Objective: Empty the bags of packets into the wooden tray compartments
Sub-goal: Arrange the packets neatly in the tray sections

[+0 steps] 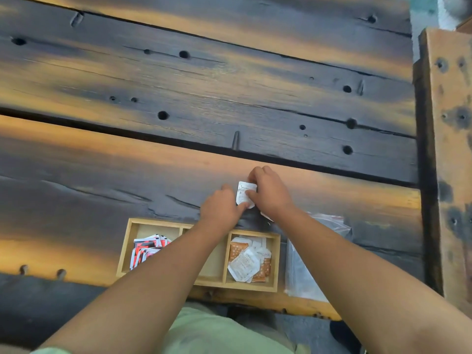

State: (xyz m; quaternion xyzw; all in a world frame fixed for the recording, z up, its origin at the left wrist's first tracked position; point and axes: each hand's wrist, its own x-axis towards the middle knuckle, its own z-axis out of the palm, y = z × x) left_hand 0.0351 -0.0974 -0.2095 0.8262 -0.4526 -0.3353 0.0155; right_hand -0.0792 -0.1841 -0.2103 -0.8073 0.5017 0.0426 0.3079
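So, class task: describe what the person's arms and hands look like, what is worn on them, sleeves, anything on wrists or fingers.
Both forearms are bare. The left hand and right hand wear no gloves, and no watch, band or ring shows. No sleeve shows on either arm.

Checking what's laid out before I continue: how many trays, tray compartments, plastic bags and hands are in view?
Wooden tray: 1
Tray compartments: 3
Clear plastic bags: 1 clearly, possibly more
Hands: 2, left hand, right hand, both on a white packet
Total: 7
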